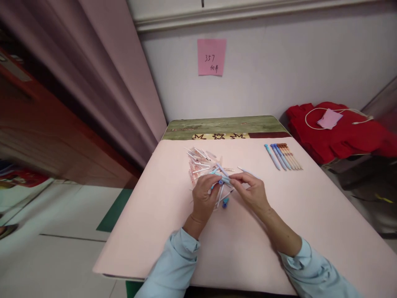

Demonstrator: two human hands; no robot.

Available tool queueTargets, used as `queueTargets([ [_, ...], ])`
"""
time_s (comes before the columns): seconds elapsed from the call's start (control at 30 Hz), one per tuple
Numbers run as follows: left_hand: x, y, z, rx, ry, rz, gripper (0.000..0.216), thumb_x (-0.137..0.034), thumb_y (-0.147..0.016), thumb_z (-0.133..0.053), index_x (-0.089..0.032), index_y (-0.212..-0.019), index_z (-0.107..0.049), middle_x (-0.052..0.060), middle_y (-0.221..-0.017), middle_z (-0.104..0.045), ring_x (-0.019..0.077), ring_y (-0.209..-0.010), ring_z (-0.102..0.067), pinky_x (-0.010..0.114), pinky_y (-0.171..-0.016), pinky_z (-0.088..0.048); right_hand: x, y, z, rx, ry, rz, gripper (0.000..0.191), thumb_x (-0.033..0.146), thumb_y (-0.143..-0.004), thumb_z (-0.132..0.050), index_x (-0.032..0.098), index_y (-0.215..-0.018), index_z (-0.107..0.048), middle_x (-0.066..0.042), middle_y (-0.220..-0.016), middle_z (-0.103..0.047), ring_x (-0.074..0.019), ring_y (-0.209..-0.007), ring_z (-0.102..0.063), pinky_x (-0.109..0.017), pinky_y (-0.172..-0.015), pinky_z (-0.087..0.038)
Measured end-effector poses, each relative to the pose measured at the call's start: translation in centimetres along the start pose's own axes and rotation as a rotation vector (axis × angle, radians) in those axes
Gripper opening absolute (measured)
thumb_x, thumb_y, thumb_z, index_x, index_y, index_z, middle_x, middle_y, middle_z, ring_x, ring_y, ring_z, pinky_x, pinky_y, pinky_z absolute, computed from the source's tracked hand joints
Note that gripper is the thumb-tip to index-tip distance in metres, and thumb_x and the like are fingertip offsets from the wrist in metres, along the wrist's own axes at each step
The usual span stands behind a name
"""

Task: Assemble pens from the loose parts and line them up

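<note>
My left hand (204, 196) pinches a small dark-blue pen part (221, 182) between thumb and fingers. Meeting it from the other side, my right hand (252, 192) is closed on a light-blue pen barrel (226, 180); the fingertips partly hide where the two pieces touch. Just below the hands lies a loose blue pen part (225, 203) on the pale table cover. Thin white refills (221, 195) lie under and beside the fingers. Behind my left hand spreads a pile of pinkish clear pen parts and white refills (198, 163).
Several pens (276, 157), blue and brown-topped, lie in a neat row at the back right of the table (173, 174). A pink note (211, 57) is on the wall. Red cloth (338, 136) with a white cable sits beyond the table's right edge.
</note>
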State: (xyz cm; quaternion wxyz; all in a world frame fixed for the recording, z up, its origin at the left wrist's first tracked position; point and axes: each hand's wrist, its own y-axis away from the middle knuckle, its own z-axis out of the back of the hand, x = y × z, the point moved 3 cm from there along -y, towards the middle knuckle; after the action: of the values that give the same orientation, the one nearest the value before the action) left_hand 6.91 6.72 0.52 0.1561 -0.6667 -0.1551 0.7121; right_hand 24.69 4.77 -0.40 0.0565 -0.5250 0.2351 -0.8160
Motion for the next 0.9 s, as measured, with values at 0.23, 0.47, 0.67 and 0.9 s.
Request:
queueTargets([
  [0.23,0.3,0.1,-0.5,0.179,-0.144,-0.129,0.026,-0.020,-0.084,-0.066,-0.032,-0.105,-0.076,0.007,-0.099,-0.074,0.0235,-0.098,-0.064,0.039,-0.094,-0.047,0.7,0.5,-1.1,0.042,-0.069,0.007,0.017,0.037,-0.087,-0.067,0.022,-0.093,-0.075,-0.005,-0.087,-0.074,-0.0181,-0.077,-0.068,-0.031,-0.072,-0.056],
  [0.47,1.1,0.4,-0.6,0.036,0.046,0.197,0.014,-0.026,-0.076,-0.077,-0.023,-0.090,-0.077,0.005,-0.085,-0.073,0.0181,-0.078,-0.065,0.029,-0.077,-0.050,-0.1,0.7,-1.7,0.188,-0.267,-0.215,0.027,0.042,-0.088,-0.065,0.021,-0.104,-0.072,-0.006,-0.096,-0.074,-0.0195,-0.086,-0.069,-0.032,-0.076,-0.055],
  [0.67,1.6,0.4,-1.3,-0.001,0.354,0.400,0.020,-0.026,-0.070,-0.082,-0.018,-0.085,-0.074,0.004,-0.082,-0.073,0.0162,-0.076,-0.067,0.028,-0.075,-0.053,-1.0,1.4,-3.1,0.268,-0.710,-0.591,0.037,0.045,-0.080,-0.074,0.016,-0.103,-0.071,-0.005,-0.081,-0.070,-0.0141,-0.069,-0.064,-0.026,-0.062,-0.052],
  [0.9,1.7,0.7,-1.6,0.018,0.336,0.405,0.023,-0.030,-0.072,-0.080,-0.017,-0.087,-0.069,0.001,-0.075,-0.068,0.0114,-0.065,-0.062,0.024,-0.065,-0.051,-2.0,1.6,-3.7,0.186,-0.971,-0.748,0.032,0.036,-0.069,-0.086,0.016,-0.088,-0.070,0.002,-0.070,-0.065,-0.0063,-0.057,-0.056,-0.016,-0.053,-0.046],
])
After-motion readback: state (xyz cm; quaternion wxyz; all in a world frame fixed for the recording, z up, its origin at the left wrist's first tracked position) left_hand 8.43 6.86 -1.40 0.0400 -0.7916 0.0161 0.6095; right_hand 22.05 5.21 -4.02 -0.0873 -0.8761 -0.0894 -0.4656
